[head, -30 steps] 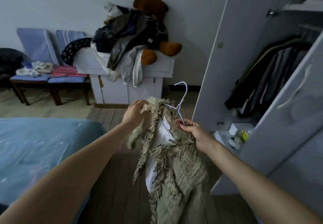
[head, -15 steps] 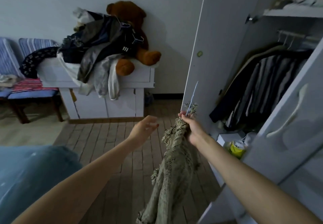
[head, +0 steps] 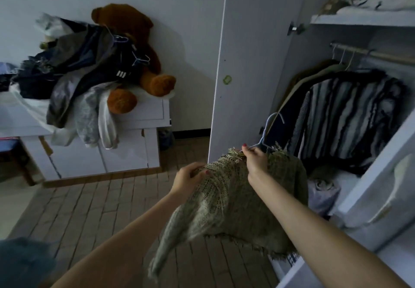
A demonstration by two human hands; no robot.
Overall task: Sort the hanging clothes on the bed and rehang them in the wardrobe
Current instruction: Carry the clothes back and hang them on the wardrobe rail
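A beige knitted garment with fringes (head: 226, 202) hangs on a pale blue hanger (head: 267, 130) in front of the open wardrobe. My right hand (head: 256, 159) grips the hanger at its neck, together with the top of the garment. My left hand (head: 190, 178) holds the garment's left shoulder and spreads it out. Inside the wardrobe a rail (head: 372, 53) carries several hung clothes, with a striped dark-and-white knit (head: 350, 119) in front. A corner of the blue bed (head: 20, 263) shows at the bottom left.
The white wardrobe door (head: 247, 63) stands open just left of the hanger. A white cabinet (head: 125, 144) by the wall bears a pile of dark clothes on hangers (head: 85, 69) and a brown teddy bear (head: 139, 63). Folded things lie on the wardrobe's upper shelf (head: 363, 18).
The view has turned right toward the wardrobe. My left hand, free half a second ago, now holds the garment's shoulder. My right hand has carried the hanger closer to the hung clothes.
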